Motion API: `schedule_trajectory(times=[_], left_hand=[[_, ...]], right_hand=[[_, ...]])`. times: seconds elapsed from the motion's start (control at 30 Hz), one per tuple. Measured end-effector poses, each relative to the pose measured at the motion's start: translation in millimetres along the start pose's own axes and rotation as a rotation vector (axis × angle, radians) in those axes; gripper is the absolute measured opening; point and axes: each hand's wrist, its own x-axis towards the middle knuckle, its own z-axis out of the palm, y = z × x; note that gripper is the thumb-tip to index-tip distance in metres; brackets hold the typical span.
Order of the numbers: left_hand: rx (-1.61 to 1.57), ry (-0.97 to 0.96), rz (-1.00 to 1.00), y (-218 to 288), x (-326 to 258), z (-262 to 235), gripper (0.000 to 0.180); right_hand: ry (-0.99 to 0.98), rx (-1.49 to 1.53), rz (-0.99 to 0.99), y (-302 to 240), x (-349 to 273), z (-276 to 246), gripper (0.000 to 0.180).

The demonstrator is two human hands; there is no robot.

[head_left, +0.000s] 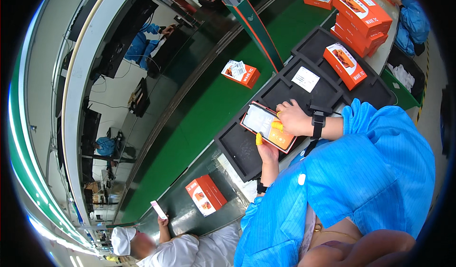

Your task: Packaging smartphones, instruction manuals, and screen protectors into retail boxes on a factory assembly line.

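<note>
An open phone box [288, 146] with red-orange sides lies tilted in my hands, and a phone [261, 121] with a printed white-and-orange face sits in it. My left hand [268, 153] grips the near left edge of the box, its thumb in a yellow finger cot. From the right, my right hand [295, 118] reaches over the box with bent fingers, yellow cots on the fingertips touching the phone's face. Part of its grip is hidden. Beneath both hands is a black compartmented tray [240, 155]. A white label sheet [305, 79] rests in a farther compartment.
An orange phone box [345, 65] lies on the tray's right part, beside stacked boxes [363, 15]. Another box [241, 73] stands on the green belt [199, 110]. A box [206, 195] sits at lower left, near a co-worker in white [190, 250]. A bin [406, 79] stands right.
</note>
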Motion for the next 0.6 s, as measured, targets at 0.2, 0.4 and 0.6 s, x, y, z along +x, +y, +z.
schedule_trajectory(times=[0.2,0.4,0.6], left_hand=[[-0.024,-0.01,-0.005,4.0,-2.7,0.7,0.06],[-0.024,0.015,0.032,6.3,-4.5,4.4,0.057],[-0.06,0.085,0.033,0.7,5.8,-15.4,0.05]], right_hand=[[-0.13,-0.263,-0.163,-8.2,13.8,-33.0,0.024],[0.121,-0.051,-0.217,5.1,13.9,-35.3,0.027],[0.332,0.344,-0.125,41.6,-8.0,-25.5,0.028]])
